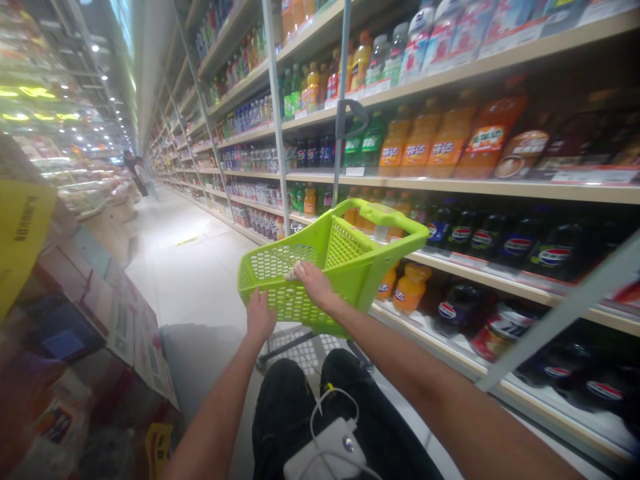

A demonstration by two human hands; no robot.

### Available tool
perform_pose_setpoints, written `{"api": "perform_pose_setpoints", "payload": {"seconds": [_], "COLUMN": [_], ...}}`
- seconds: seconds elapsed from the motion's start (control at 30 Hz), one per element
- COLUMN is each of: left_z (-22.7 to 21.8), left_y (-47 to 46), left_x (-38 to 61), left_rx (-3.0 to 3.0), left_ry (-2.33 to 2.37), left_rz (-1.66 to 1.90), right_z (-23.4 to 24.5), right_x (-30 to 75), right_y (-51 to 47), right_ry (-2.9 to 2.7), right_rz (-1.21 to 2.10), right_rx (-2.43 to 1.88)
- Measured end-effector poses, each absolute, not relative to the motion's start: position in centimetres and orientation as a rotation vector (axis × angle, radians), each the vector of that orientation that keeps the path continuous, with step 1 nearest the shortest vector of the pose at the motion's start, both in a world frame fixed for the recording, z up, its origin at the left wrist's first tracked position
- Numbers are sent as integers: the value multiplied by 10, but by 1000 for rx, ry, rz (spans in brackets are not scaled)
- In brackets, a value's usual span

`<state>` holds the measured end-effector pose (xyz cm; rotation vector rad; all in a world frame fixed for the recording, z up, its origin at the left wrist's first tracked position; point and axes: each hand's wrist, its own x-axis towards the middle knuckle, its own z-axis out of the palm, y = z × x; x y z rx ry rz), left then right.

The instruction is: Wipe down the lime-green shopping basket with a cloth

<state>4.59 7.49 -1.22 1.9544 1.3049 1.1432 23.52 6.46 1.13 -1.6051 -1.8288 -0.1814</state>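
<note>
A bright green plastic shopping cart (360, 287) with perforated sides stands sideways in front of my knees. My left hand (260, 315) is closed on the near rim of its basket, towards the left end. Farther right along that rim lies my right hand (314, 285), its fingers bent over the edge into the basket. At the right fingertips shows a small pale crumpled thing (293, 271), too small to name. The cart's handle (387, 217) points right, towards the shelves, with neither hand on it.
Drink shelves (450, 187) line the right side, holding orange soda bottles (417, 143) and dark cola bottles (553, 250). Stacked cartons (120, 327) stand at the left. The tiled aisle (175, 233) runs ahead to two distant people (143, 177). A white cabled device (325, 450) rests on my lap.
</note>
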Motion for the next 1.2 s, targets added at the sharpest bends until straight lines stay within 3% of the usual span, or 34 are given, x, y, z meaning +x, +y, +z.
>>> {"api": "perform_pose_setpoints", "payload": {"seconds": [0.27,0.47,0.7,0.83,1.03,1.2], "left_z": [8,33,44,46,48,51], "left_y": [60,42,22,26,20,15], "left_x": [108,140,149,148,152,149], "left_rx": [1679,997,812,782,822,909], "left_ry": [1060,831,737,675,605,595], "left_rz": [1153,1004,918,1003,992,980], "right_z": [11,33,40,40,35,37], "right_x": [239,240,227,233,239,241], "right_y": [52,28,11,5,-9,-9], "right_ry": [-1811,-1243,-760,-882,-1160,-891], "right_rz": [-31,303,616,499,18,332], "right_rx": [-1475,-1327,-1206,-1288,-1314,-1204]}}
